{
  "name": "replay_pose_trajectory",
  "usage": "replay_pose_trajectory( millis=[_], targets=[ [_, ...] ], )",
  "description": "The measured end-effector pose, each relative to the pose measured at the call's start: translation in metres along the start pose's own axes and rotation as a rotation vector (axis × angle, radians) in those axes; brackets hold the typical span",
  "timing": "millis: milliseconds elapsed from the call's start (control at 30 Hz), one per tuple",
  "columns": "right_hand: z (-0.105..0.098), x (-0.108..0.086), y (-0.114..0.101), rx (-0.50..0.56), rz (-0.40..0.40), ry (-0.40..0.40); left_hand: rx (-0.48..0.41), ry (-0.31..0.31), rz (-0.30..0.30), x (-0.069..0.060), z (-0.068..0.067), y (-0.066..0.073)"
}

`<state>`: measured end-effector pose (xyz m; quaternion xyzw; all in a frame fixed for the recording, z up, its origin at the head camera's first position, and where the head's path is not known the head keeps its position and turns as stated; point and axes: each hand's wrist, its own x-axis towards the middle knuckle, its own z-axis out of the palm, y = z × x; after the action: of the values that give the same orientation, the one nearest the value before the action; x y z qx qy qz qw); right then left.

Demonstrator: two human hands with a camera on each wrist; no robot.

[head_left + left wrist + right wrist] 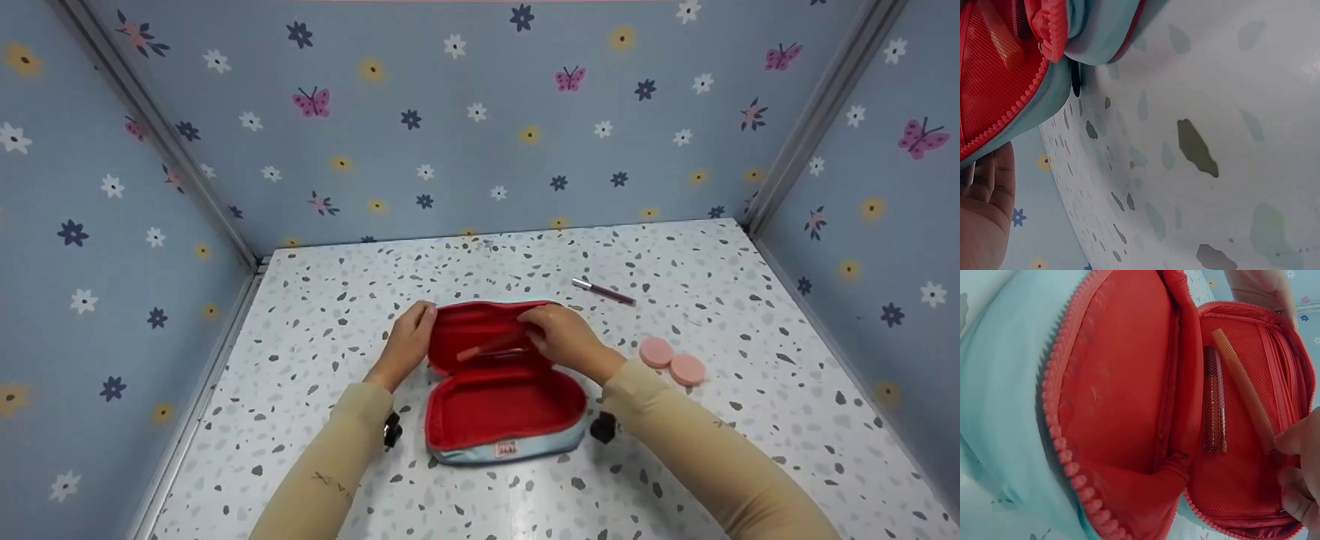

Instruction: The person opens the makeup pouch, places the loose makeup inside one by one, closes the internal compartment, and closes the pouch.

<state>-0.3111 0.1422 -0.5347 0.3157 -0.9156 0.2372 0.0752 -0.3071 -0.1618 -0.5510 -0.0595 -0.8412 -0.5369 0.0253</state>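
Note:
A light-blue zip pouch [510, 452] with red lining lies unzipped, its lid raised at the back. My left hand [407, 337] grips the lid's left edge, fingers behind it in the left wrist view. At the lid's mesh pocket [1241, 478], my right hand [1303, 467] has curled fingers at the pocket's zip edge. They pinch the end of a slim orange stick [1244, 382], whose length lies behind the mesh. Beside it in the pocket is a dark slim tube [1212, 405]. The pouch's lower compartment [495, 405] shows bare red lining.
Behind the pouch to the right lies a dark tube with a silver cap [604, 291]. Nearer my right forearm is a pink double round case [687, 369]. Patterned panels [465, 150] enclose the speckled table [337, 300] at the back and sides.

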Motion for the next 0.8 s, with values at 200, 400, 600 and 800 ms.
replay_pose_trajectory(
  millis=[200,400,600,800],
  targets=[
    [-0.002,0.001,0.0,0.03,0.02,-0.038,-0.006,-0.008,-0.004,0.0,0.0,0.0],
    [-0.005,-0.002,0.001,0.036,-0.011,0.029,0.005,-0.003,-0.008,0.001,0.002,-0.001],
    [-0.016,-0.004,0.006,0.036,-0.025,0.091,0.0,-0.005,-0.006,0.002,0.002,-0.001],
    [-0.028,-0.009,0.013,0.035,-0.005,0.116,0.003,-0.011,-0.02,0.002,0.002,-0.001]
  ],
)
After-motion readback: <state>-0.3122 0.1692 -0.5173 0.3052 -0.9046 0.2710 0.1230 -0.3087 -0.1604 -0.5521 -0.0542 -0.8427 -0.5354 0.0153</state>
